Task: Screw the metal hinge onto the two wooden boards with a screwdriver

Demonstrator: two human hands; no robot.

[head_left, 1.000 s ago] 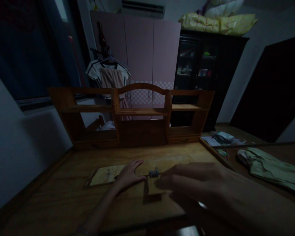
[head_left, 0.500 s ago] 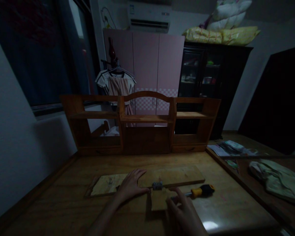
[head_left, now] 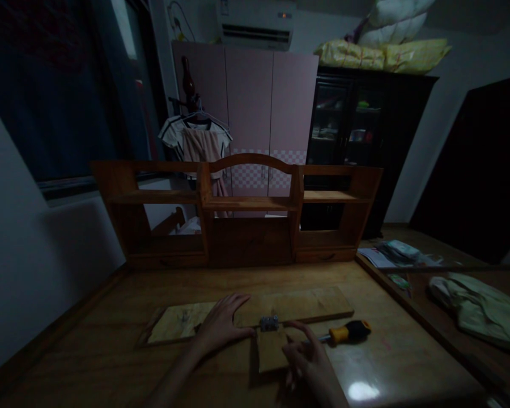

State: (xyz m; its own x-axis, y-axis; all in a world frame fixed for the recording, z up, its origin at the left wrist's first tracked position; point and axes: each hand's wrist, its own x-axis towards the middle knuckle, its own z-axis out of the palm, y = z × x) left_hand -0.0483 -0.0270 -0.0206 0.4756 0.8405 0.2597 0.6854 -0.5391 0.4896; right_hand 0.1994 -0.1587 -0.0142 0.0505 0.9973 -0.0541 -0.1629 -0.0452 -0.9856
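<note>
A long wooden board (head_left: 306, 303) lies across the desk, its left end pale and rough. My left hand (head_left: 221, 326) rests flat on it with fingers stretched out, the thumb pointing at a small metal hinge (head_left: 269, 323). The hinge sits where the long board meets a small wooden block (head_left: 272, 350). At the block's right edge is my right hand (head_left: 310, 357), thumb and curled fingers closed on it, the index finger reaching toward the hinge. Just right of this hand lies a screwdriver (head_left: 349, 332) with a yellow and black handle, its shaft partly hidden behind the fingers.
A wooden shelf unit (head_left: 250, 258) stands along the back of the desk (head_left: 161, 374). Beyond the desk's raised right edge lie a pale green cloth (head_left: 480, 311) and some papers with a plastic bag (head_left: 402, 254). A wall (head_left: 21, 255) borders the left side.
The small block's near edge and my right hand have shifted slightly toward me and left. My left hand stays on the long board. The view has moved a little.
</note>
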